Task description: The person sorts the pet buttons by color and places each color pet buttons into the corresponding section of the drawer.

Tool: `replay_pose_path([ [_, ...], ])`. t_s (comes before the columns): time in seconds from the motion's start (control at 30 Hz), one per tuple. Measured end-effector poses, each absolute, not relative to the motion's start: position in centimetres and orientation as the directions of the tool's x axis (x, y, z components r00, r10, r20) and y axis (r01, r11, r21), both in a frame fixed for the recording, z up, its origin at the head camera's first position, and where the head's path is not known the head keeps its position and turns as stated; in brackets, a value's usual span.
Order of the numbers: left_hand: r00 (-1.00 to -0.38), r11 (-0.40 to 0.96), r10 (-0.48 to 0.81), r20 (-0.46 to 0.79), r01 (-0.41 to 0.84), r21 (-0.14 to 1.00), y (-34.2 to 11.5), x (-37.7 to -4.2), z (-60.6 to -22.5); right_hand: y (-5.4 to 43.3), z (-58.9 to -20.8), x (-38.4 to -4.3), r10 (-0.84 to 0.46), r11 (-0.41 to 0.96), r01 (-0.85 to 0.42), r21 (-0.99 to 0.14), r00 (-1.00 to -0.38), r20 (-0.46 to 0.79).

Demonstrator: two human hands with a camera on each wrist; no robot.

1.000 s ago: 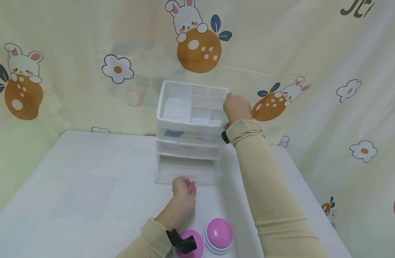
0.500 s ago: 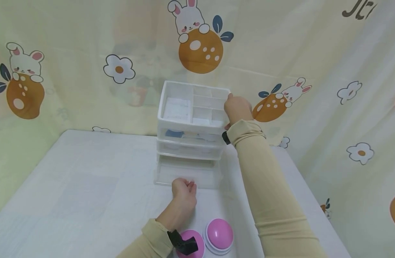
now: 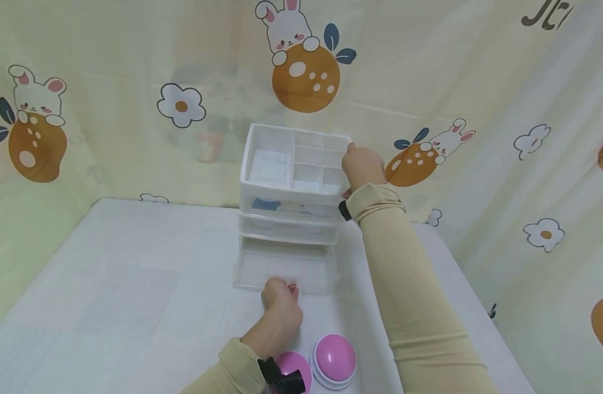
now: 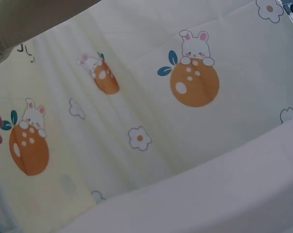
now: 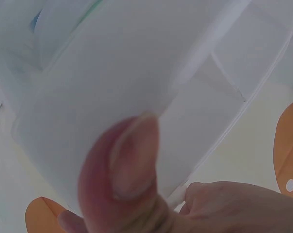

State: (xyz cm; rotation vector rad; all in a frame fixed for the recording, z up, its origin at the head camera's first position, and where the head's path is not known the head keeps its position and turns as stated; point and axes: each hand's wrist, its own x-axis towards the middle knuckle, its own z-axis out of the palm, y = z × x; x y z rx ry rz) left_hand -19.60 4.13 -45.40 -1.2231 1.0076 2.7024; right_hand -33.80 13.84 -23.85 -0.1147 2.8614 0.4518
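A white plastic drawer organizer (image 3: 294, 189) stands at the back of the table in the head view, with a divided open tray on top. Its clear bottom drawer (image 3: 252, 268) is pulled partly out, while the two drawers above are in. My left hand (image 3: 282, 309) holds that drawer's front edge with curled fingers; the fingertips are partly hidden. My right hand (image 3: 363, 167) grips the organizer's upper right side. In the right wrist view its thumb (image 5: 131, 165) presses the side wall. The left wrist view shows mostly curtain.
Two pink domed objects with white bases, one a pink dome (image 3: 336, 358) in full view, sit near the front of the white-covered table (image 3: 134, 284). The other is partly behind my left wrist. A rabbit-print curtain (image 3: 222, 65) hangs close behind the organizer.
The bottom drawer has slid a little further out toward me, with my left hand moving back along with it. My right hand stays on the organizer's side.
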Motion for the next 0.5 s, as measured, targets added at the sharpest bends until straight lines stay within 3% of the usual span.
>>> replay_pose_path([
  [0.23, -0.663, -0.738, -0.267, -0.699, -0.326, 0.591, 4.5, -18.7, -45.0, 13.9, -23.8, -33.5, -0.049, 0.944, -0.122, 0.307, -0.971, -0.235],
  [0.5, -0.709, -0.686, -0.153, -0.688, -0.425, 0.59, 4.8, -17.2, -43.7, 13.9, -23.9, -33.7, -0.034, 0.944, -0.115, 0.308, -0.966, -0.255],
])
